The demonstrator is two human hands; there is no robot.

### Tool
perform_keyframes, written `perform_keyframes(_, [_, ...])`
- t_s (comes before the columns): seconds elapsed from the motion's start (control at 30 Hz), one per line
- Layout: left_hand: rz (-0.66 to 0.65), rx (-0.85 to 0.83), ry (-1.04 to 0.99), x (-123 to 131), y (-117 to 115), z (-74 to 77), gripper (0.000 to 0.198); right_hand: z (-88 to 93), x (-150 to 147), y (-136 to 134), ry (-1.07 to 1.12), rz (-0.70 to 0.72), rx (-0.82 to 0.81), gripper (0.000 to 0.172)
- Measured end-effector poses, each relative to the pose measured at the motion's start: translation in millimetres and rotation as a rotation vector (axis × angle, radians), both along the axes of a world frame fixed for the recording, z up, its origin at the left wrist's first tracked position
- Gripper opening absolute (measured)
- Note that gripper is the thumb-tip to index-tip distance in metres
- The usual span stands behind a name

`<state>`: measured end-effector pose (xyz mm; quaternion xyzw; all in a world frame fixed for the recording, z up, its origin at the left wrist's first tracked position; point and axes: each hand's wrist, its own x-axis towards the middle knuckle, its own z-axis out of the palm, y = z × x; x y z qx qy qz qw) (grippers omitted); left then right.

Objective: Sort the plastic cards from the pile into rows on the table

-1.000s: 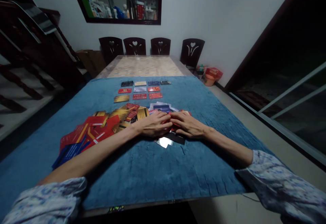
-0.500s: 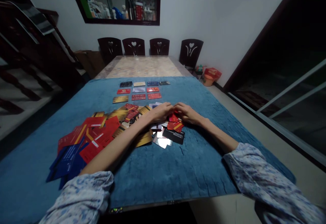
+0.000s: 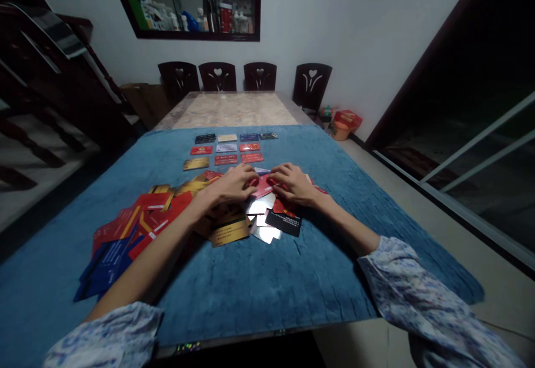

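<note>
A red card lies tilted between my hands, over the loose cards. My left hand has its fingers curled onto the card's left end. At the card's other end, the bent fingers of my right hand grip it; the fingertips are partly hidden. Below the hands are a shiny silver card, a black card and a gold card. To the left spreads a pile of gold and red cards, with blue cards at its near end, partly covered by my left forearm.
Beyond my hands, several cards lie in rows, among them a gold card and a white-silver card. A blue cloth covers the near table; the bare marbled top shows farther back. Dark chairs stand behind it.
My hands have moved apart, the left one leftward and toward me, and a red card now shows between them. The gold card by my left wrist is more exposed.
</note>
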<state>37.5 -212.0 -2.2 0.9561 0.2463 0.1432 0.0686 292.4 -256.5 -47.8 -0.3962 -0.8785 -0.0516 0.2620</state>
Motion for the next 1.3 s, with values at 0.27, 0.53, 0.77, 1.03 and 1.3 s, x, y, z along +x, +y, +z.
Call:
perform_keyframes(0.27, [-0.023, -0.029, 0.039, -3, -1, -12.7, 0.026, -8.6, 1, -8, -0.035, -0.040, 0.016, 0.037])
perform_keyframes(0.53, [-0.018, -0.033, 0.026, 13, -13, -13.1, 0.023, -16.1, 7, -9, 0.016, -0.042, 0.073, 0.035])
perform_keyframes(0.77, [-0.035, 0.040, 0.054, 18, -20, -10.7, 0.026, -17.9, 8, -13, 0.013, -0.035, 0.073, 0.035])
perform_keyframes(1.03, [-0.055, 0.018, -0.010, 20, -19, -16.0, 0.026, -21.1, 9, -13, 0.037, -0.048, 0.120, 0.030])
perform_keyframes(1.3, [-0.042, -0.030, -0.119, 24, -16, -17.1, 0.028, -17.4, 10, -16, 0.039, -0.064, 0.086, 0.032])
